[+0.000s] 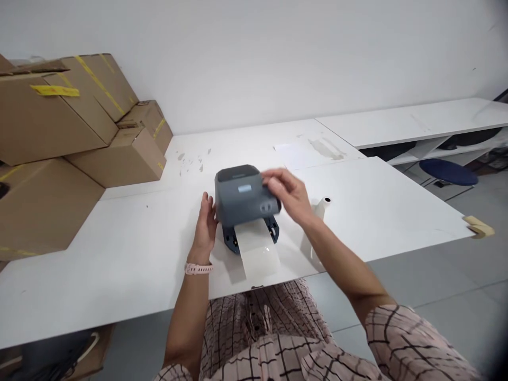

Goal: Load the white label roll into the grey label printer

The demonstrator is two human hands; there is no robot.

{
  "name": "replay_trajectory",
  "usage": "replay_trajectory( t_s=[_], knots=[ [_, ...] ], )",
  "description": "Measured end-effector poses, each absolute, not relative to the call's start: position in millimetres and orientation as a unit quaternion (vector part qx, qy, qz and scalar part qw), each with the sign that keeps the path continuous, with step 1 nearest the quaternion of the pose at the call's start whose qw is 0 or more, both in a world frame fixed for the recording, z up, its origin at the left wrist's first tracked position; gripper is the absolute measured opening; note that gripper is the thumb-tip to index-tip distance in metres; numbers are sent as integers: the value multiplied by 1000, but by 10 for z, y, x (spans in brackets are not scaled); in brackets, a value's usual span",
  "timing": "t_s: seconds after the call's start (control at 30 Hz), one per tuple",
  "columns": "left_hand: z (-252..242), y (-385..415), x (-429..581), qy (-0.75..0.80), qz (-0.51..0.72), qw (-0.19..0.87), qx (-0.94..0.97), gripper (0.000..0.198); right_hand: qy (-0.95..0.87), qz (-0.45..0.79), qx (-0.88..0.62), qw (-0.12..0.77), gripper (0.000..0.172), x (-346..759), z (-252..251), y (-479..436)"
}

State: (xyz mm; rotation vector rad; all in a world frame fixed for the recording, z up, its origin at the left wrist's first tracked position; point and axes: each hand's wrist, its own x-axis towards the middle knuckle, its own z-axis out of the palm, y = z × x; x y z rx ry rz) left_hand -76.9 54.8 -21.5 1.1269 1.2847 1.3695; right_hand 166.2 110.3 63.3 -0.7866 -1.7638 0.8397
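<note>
A dark grey label printer (244,197) stands near the table's front edge with its lid raised over the base. From its front a strip of white labels (257,248) hangs out onto the tabletop. My right hand (288,193) is closed on the right side of the lid, thumb toward me and fingers over the top. My left hand (205,225) lies along the printer's left side, fingers stretched upward and close to the casing; the tips are partly hidden. To the right, a white paper roll (320,207) lies partly behind my right forearm.
Cardboard boxes (51,116) with yellow tape are stacked on the left of the white table (130,254). A paper sheet (293,155) lies toward the back. A tape roll (479,226) sits at the right corner, and a blue stool (448,172) stands beyond it.
</note>
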Motion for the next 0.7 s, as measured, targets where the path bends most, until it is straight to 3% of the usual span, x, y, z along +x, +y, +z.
replay_trajectory(
  t_s=[0.07, 0.1, 0.23, 0.3, 0.43, 0.57, 0.7],
  knots=[
    [-157, 427, -688, 532, 552, 467, 440, 86, -711, 366, -357, 483, 39, 1693, 388, 929],
    [-123, 349, -630, 540, 545, 472, 433, 89, -698, 389, -373, 472, 45, 1706, 280, 874],
    [7, 26, -402, 562, 526, 486, 415, 104, -605, 557, -404, 400, 90, 1747, 38, 776],
    [27, -81, -329, 563, 528, 485, 412, 106, -560, 620, -393, 384, 100, 1746, 15, 748],
    [-78, -155, -249, 571, 543, 464, 405, 98, -518, 647, -382, 408, 104, 1709, -6, 703],
    [-227, -143, -225, 589, 560, 457, 362, 84, -514, 636, -392, 422, 96, 1681, -89, 677],
    [-240, -121, -266, 605, 552, 463, 341, 92, -501, 630, -399, 438, 93, 1671, -163, 631]
  ],
)
